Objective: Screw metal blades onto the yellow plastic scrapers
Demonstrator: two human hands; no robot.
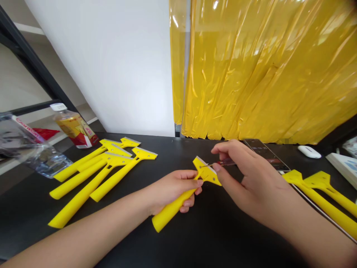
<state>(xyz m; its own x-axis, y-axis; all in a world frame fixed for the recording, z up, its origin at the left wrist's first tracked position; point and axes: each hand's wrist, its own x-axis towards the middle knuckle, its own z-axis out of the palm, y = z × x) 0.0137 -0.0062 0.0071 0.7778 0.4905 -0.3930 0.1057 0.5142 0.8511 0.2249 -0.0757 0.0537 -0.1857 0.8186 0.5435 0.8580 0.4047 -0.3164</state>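
A yellow scraper [176,208] with a metal blade along its head is gripped around the neck by my left hand [178,188]. Its handle points down toward me and its head tilts to the upper right. My right hand [247,175] pinches a small screwdriver [227,162], whose thin shaft reaches left to a screw on the scraper's head. The fingers partly cover the screwdriver's handle. Left of my hands, several bladed yellow scrapers [122,173] lie in an overlapping group. At the right, two more yellow scrapers [318,191] lie partly behind my right forearm, with no blade visible on them.
On the black table [217,238], a phone [264,154] with a running timer lies behind my right hand, its cable trailing right. A white earbud case [309,152] and a white box [341,169] sit farther right. A drink bottle [75,126] and clear plastic packaging [30,145] stand left. Yellow film [251,74] hangs behind.
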